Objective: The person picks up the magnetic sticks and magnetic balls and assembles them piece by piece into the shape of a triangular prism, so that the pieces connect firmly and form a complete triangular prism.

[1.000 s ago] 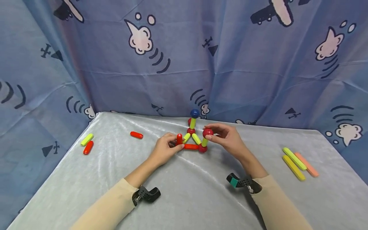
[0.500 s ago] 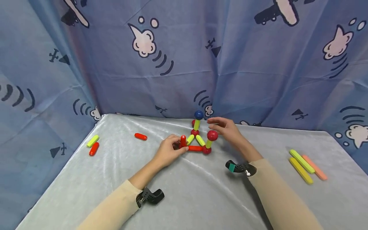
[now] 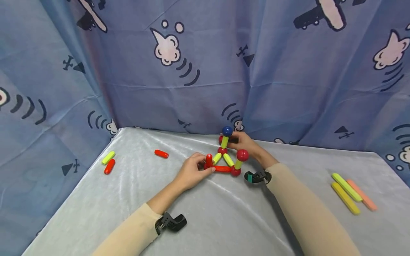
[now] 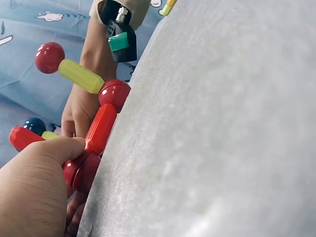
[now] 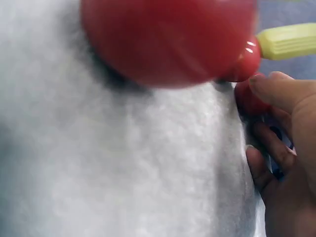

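A triangular frame of sticks and balls lies on the table, made of a red stick (image 3: 222, 169) and two yellow-green sticks (image 3: 228, 159). My left hand (image 3: 192, 171) grips its left corner, the thumb on a red ball (image 4: 87, 171) beside the red stick; an upright red stick (image 3: 209, 159) rises there. At the right corner a short yellow-green post bears a large red ball (image 3: 242, 155). The back corner's post carries a blue ball (image 3: 227, 131). Behind that post, my right hand (image 3: 248, 145) holds another red ball (image 5: 251, 98) between thumb and fingers, partly hidden.
A loose red stick (image 3: 161, 154) lies left of the frame. Farther left are a yellow-green stick (image 3: 108, 157) and a red one (image 3: 109, 166). Longer yellow-green (image 3: 347, 187), yellow (image 3: 345, 198) and orange sticks (image 3: 362, 195) lie at right. A blue printed curtain (image 3: 205, 71) hangs behind.
My right hand has let go of the large red ball on the right post and moved back and left to the red ball behind the frame. My left hand keeps its grip.
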The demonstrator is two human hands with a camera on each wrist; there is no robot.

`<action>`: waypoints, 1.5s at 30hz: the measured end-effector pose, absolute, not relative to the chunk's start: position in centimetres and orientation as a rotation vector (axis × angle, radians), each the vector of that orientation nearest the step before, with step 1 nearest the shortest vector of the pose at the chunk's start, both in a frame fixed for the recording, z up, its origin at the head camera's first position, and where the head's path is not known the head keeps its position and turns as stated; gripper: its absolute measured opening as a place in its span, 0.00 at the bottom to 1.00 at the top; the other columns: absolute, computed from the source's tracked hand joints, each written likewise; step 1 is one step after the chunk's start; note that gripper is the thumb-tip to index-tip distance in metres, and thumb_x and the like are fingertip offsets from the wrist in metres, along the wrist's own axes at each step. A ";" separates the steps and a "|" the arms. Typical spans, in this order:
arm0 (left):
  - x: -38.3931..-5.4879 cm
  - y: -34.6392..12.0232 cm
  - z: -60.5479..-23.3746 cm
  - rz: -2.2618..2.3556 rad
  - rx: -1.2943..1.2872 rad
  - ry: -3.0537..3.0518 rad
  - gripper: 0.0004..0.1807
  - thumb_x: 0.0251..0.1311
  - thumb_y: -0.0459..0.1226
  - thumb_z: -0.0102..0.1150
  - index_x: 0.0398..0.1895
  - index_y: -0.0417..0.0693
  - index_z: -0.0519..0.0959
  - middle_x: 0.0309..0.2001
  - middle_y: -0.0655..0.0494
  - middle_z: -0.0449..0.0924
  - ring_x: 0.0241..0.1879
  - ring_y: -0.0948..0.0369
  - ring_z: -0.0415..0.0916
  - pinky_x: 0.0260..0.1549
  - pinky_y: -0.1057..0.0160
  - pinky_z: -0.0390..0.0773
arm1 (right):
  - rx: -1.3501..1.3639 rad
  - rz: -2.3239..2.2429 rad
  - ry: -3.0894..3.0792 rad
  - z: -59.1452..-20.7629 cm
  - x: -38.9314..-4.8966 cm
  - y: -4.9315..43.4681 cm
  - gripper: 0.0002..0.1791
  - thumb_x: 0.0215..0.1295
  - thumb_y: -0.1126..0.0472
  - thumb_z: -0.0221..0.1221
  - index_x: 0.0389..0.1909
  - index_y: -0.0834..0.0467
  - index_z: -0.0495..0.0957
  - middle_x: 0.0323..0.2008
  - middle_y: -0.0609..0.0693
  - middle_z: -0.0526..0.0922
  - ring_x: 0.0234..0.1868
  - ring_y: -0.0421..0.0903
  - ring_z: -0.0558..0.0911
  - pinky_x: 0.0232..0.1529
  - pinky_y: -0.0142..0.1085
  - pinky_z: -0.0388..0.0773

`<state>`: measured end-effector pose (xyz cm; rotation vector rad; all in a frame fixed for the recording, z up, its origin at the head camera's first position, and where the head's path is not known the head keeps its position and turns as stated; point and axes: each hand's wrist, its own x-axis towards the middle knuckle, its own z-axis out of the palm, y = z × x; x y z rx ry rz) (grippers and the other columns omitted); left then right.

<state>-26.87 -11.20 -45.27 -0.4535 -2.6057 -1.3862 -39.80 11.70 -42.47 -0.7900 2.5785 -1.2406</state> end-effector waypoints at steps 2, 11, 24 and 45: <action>-26.9 -11.0 -45.2 -1.393 -0.455 -2.601 0.12 0.57 0.39 0.72 0.42 0.45 0.85 0.42 0.52 0.81 0.37 0.62 0.75 0.39 0.68 0.77 | -0.803 -1.221 2.598 -42.4 -39.7 11.7 0.22 0.66 0.69 0.62 0.61 0.63 0.78 0.54 0.65 0.84 0.57 0.60 0.80 0.68 0.56 0.72; -26.9 -10.8 -45.4 -1.474 -0.441 -2.547 0.12 0.58 0.41 0.71 0.42 0.44 0.85 0.42 0.52 0.82 0.37 0.62 0.76 0.39 0.68 0.78 | -0.681 -1.355 2.655 -42.2 -38.1 12.7 0.20 0.68 0.63 0.64 0.58 0.65 0.77 0.54 0.66 0.83 0.54 0.61 0.83 0.56 0.46 0.84; -27.0 -11.4 -45.2 -1.808 -0.345 -2.316 0.15 0.55 0.38 0.75 0.45 0.44 0.87 0.42 0.46 0.88 0.37 0.56 0.85 0.41 0.66 0.85 | -0.473 -1.655 2.585 -37.1 -34.1 13.9 0.28 0.67 0.47 0.66 0.63 0.56 0.76 0.56 0.56 0.82 0.49 0.48 0.87 0.54 0.33 0.84; -27.3 -11.1 -45.4 -1.833 -0.363 -2.318 0.15 0.57 0.35 0.72 0.48 0.42 0.86 0.44 0.43 0.89 0.42 0.53 0.86 0.42 0.70 0.84 | -1.229 -1.214 2.778 -34.3 -28.3 8.6 0.17 0.61 0.60 0.71 0.51 0.55 0.84 0.44 0.49 0.88 0.43 0.46 0.88 0.47 0.49 0.86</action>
